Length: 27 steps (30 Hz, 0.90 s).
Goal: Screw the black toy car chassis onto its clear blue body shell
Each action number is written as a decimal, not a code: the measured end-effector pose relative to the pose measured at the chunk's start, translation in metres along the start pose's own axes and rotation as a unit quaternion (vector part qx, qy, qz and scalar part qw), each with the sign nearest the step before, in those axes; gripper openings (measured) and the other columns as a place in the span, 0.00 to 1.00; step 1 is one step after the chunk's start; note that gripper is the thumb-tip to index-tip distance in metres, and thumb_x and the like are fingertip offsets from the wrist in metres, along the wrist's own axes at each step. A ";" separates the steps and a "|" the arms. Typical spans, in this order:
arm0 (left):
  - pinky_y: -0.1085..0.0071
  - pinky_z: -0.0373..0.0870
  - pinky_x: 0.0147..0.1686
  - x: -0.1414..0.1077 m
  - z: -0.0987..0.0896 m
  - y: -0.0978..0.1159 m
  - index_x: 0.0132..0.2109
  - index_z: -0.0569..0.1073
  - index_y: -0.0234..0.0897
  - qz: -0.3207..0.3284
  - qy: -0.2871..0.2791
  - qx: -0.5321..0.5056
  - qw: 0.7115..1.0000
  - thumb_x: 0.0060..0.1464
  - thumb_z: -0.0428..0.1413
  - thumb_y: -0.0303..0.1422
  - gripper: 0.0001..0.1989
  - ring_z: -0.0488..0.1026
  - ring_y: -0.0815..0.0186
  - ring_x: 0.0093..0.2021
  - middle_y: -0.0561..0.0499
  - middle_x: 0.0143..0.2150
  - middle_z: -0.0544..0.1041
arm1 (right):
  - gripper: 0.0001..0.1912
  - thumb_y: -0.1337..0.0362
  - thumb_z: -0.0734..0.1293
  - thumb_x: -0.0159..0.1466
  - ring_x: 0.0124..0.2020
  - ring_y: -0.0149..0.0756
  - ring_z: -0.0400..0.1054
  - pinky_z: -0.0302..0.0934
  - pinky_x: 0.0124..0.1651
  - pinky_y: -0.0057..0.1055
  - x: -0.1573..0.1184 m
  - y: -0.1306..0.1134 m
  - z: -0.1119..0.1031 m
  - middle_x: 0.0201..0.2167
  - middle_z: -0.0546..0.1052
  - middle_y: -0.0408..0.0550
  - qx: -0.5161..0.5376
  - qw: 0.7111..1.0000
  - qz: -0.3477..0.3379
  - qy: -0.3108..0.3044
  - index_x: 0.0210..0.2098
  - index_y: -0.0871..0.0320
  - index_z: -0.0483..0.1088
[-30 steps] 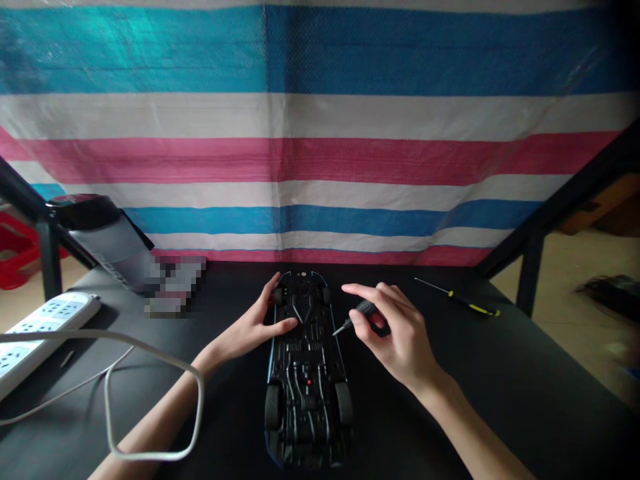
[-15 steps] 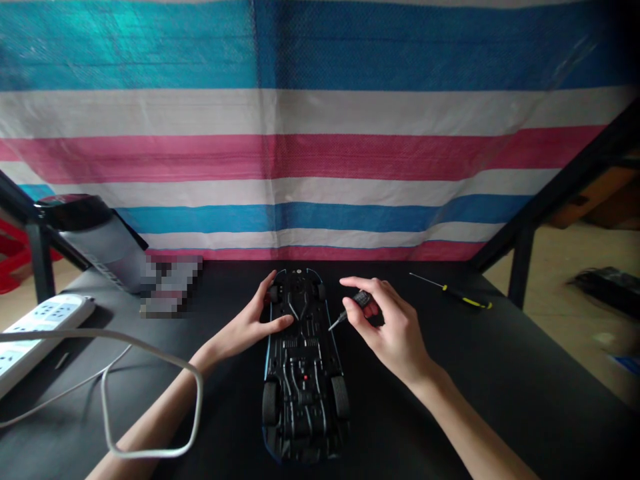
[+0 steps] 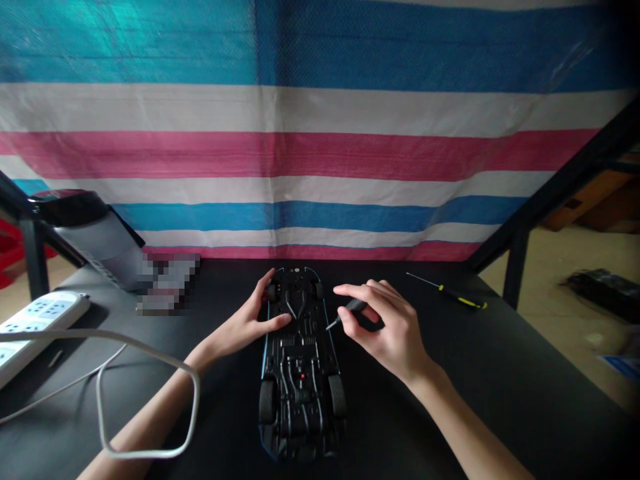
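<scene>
Upside-down black toy car with blue sides (image 3: 301, 357) lies on the black tabletop (image 3: 410, 427), my bare left hand (image 3: 250, 321) clamped on its left edge — my right hand (image 3: 393, 323) pinches a black-handled screwdriver (image 3: 356, 305) beside it — a loose grip could let the tip skid.

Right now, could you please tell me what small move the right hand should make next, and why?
I would probably ease the dark screwdriver inward over the upturned toy car: the right hand holds it slanted, with its tip only at the car's near-side edge, while the left hand holds the opposite side, thumb across the underside, which should steady it.
</scene>
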State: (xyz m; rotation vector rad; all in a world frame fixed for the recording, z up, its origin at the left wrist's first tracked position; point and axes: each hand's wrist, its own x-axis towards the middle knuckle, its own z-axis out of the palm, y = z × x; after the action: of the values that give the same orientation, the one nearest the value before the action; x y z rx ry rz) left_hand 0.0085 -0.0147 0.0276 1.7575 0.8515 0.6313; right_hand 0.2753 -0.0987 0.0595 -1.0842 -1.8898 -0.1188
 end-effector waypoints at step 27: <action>0.50 0.47 0.73 0.000 -0.001 0.002 0.75 0.38 0.44 -0.002 -0.006 0.019 1.000 0.62 0.59 0.46 0.48 0.51 0.49 0.74 0.42 0.75 0.53 | 0.12 0.68 0.68 0.69 0.33 0.33 0.69 0.61 0.42 0.35 0.004 -0.002 -0.003 0.44 0.80 0.42 0.031 0.999 0.038 0.005 0.51 0.52 0.72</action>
State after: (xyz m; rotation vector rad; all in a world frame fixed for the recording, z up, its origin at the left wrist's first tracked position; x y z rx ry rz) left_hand 0.0079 -0.0145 0.0300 1.7918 0.8642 0.6039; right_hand 0.2750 -0.0991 0.0645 -1.1103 -1.8291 -0.0229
